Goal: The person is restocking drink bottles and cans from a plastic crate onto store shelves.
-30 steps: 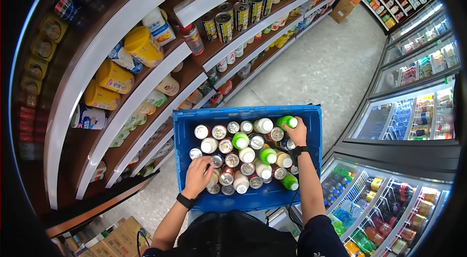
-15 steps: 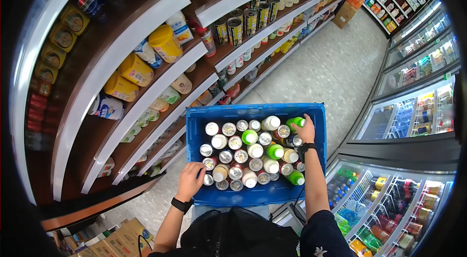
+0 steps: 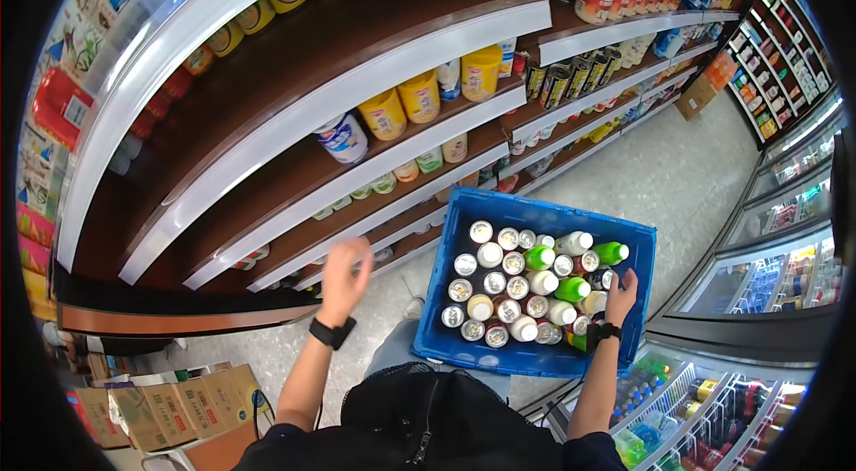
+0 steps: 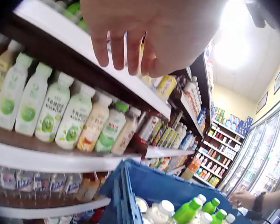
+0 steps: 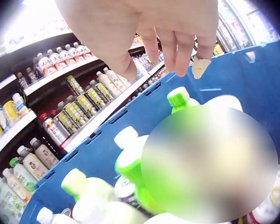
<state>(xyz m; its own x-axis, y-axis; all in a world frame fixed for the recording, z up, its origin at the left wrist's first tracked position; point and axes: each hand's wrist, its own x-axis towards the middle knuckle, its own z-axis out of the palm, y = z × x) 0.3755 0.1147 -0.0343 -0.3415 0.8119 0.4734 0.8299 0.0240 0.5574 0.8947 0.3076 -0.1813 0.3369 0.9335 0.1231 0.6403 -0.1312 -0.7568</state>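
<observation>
0 bottles (image 3: 610,253) or cans (image 3: 481,232) gripped: left hand (image 3: 345,279) loosely open before the shelves (image 3: 419,52), right hand (image 3: 621,297) likewise over the crate (image 3: 553,217) holding them. Apparently between grasps — next, probably a secure bottle grip.

Capped bottles (image 3: 572,289), upright cans (image 3: 481,231), in blue crate (image 3: 555,214)

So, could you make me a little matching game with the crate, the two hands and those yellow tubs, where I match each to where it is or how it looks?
Column one
1. Crate
2. Left hand
3. Right hand
4. Yellow tubs

Column two
A. Empty, over the crate's right-hand part
B. Standing on a shelf
C. Blue, with cans and bottles inside
D. Empty, outside the crate, off to its left

Right pairs: 1-C, 2-D, 3-A, 4-B
</observation>
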